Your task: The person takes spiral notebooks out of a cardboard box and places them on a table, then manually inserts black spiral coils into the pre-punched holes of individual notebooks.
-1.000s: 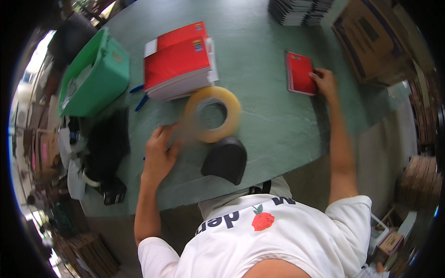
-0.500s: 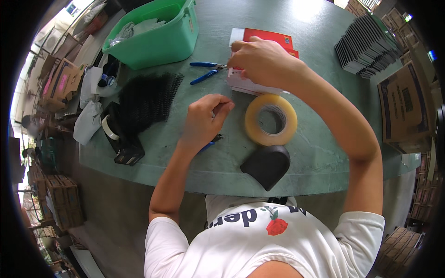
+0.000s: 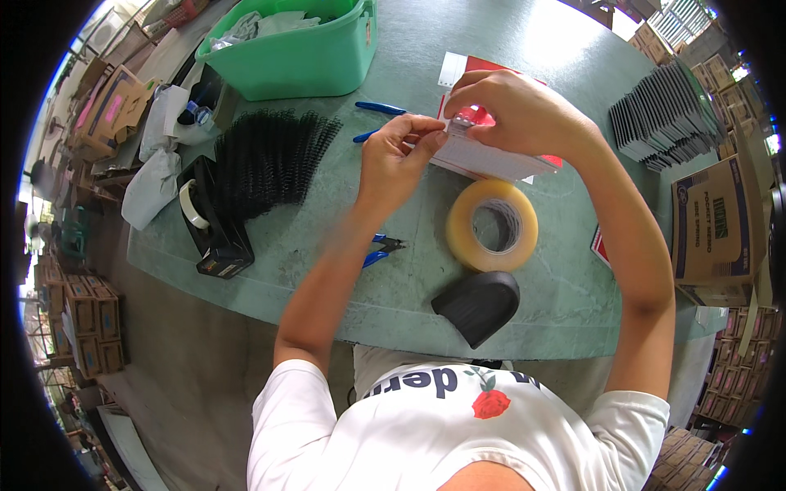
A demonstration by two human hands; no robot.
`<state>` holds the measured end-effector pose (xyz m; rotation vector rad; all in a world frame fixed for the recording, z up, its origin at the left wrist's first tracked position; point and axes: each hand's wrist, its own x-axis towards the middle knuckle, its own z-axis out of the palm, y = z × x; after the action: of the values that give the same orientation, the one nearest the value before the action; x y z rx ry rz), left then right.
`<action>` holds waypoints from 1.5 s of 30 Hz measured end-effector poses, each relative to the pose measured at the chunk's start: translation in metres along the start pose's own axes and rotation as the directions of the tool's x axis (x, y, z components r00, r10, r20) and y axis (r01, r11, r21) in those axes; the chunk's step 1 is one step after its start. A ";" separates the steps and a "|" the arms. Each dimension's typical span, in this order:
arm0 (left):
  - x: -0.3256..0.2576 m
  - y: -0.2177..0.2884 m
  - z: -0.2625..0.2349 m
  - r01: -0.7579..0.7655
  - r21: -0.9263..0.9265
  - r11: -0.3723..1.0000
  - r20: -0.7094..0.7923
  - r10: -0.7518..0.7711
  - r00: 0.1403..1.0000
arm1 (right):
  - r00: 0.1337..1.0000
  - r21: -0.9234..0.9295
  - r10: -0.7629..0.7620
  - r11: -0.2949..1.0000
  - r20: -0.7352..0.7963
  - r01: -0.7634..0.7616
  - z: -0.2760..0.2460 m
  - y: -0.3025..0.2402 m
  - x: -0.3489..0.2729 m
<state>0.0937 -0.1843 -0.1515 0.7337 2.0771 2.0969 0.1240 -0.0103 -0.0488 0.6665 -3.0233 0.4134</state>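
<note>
Head view: left fingers (image 3: 421, 123) and right fingers (image 3: 473, 79) apparently pinch clear piece (image 3: 464, 121) over notebooks (image 3: 495, 161) beyond tape roll (image 3: 466, 227).

Tub (image 3: 299, 65): far left on the table (image 3: 565, 315), bags (image 3: 282, 23) inside it.
Coils (image 3: 270, 159): left, on the tub's near side.
Tape dispenser (image 3: 217, 229): near left, just beside the coils.
Cutters (image 3: 386, 245): near middle, between coils and tape roll (image 3: 462, 225).
Notebooks (image 3: 498, 160): far middle, behind the tape roll, under the right hand (image 3: 517, 114).
Left hand (image 3: 397, 159): at the notebooks' left end.
Block (image 3: 481, 305): before the tape roll, toward the near edge.
Stack (image 3: 665, 110): far right.
Carton (image 3: 711, 225): right, before the stack.
</note>
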 end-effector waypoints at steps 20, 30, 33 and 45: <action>0.008 0.005 0.023 -0.059 -0.088 0.994 -0.153 0.045 0.987 | 0.999 0.131 0.004 0.991 -0.047 0.002 -0.007 0.015 -0.005; 0.004 -0.006 0.028 -0.058 -0.144 0.988 -0.187 0.030 0.982 | 1.000 0.151 0.005 0.988 -0.022 -0.002 -0.009 0.015 -0.004; 0.001 -0.009 0.031 -0.279 0.196 0.940 -0.265 0.325 0.908 | 0.995 0.115 0.083 0.990 -0.056 -0.077 -0.008 0.013 -0.006; 0.005 0.019 -0.053 -0.043 0.551 0.834 -0.045 0.081 0.996 | 0.613 0.057 0.194 0.970 -0.766 -0.237 -0.034 0.002 -0.093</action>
<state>0.0737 -0.2317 -0.1292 0.8005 2.7689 1.5525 0.2061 0.0380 -0.0230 0.0486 -2.2542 0.4689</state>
